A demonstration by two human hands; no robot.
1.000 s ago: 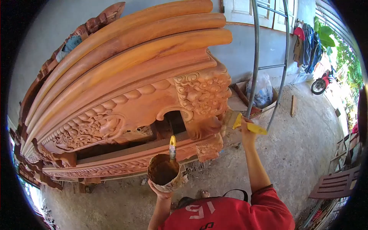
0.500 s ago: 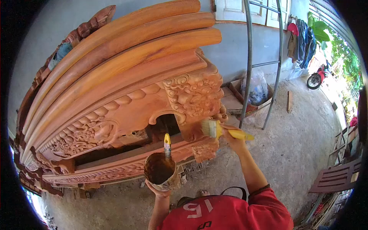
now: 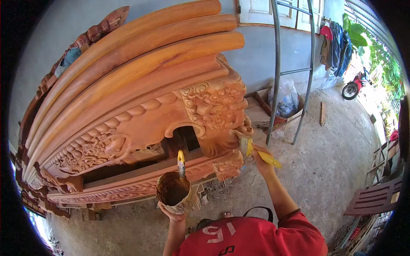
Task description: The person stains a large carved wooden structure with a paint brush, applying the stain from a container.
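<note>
A large carved wooden piece in orange-brown stands in front of me, with long curved rails above and scrollwork at its right end. My right hand is closed on the yellow handle of a wide brush. The pale bristles touch the carved leg at the right end. Low in the middle, my left hand holds a stained pot with brown contents from beneath and the side. Another brush with a yellow-tipped handle stands in the pot.
A metal ladder leans on the wall at the right, beside a box holding a plastic bag. Clothes hang farther back near a red motorbike. A slatted brown panel is at lower right.
My right hand and the brush have moved slightly right and down, off the flat face to the carved edge. My left hand and the pot have shifted a little left.
</note>
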